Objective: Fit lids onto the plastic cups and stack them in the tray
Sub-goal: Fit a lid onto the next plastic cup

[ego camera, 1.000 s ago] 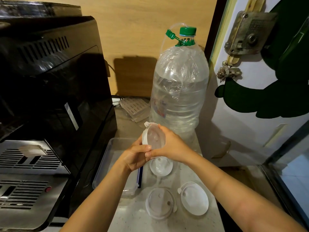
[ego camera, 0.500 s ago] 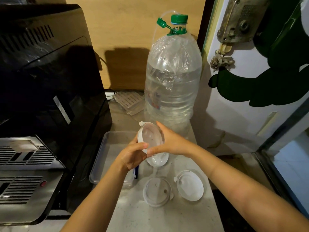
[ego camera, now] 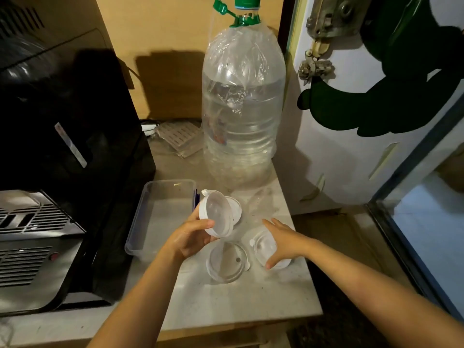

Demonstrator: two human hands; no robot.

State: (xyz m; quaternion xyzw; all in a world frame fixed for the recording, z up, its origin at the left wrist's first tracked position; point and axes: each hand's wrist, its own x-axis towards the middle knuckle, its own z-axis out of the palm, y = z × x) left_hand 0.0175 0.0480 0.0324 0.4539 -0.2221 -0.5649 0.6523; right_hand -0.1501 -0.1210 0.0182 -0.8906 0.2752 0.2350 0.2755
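The left hand [ego camera: 187, 238] holds a small clear plastic cup with its lid on [ego camera: 216, 214], fingers and thumb clamped around its rim, the cup tipped on its side just above the pale stone countertop [ego camera: 226, 305] and right beside the near right corner of the clear rectangular plastic tray [ego camera: 140, 222]. That tray sits to the left, against the glossy black coffee machine [ego camera: 62, 146], and nothing shows inside it but a few specks at the far end. Over on the right, the right hand [ego camera: 283, 241] comes down on a round translucent plastic lid [ego camera: 263, 248] lying on the countertop, fingers spread and curled over its edge, touching it; whether it is lifted off the surface I cannot tell. Between the two hands, a little nearer, a second clear round lid with a small dark hole [ego camera: 227, 262] rests flat on the countertop, untouched. At the far side stands a large clear plastic water bottle with a green cap [ego camera: 242, 109], wrapped in thin film, upright and well apart from the hands. Just left of its base lies a pale slotted plastic piece [ego camera: 179, 136] by the wooden back wall [ego camera: 163, 46].
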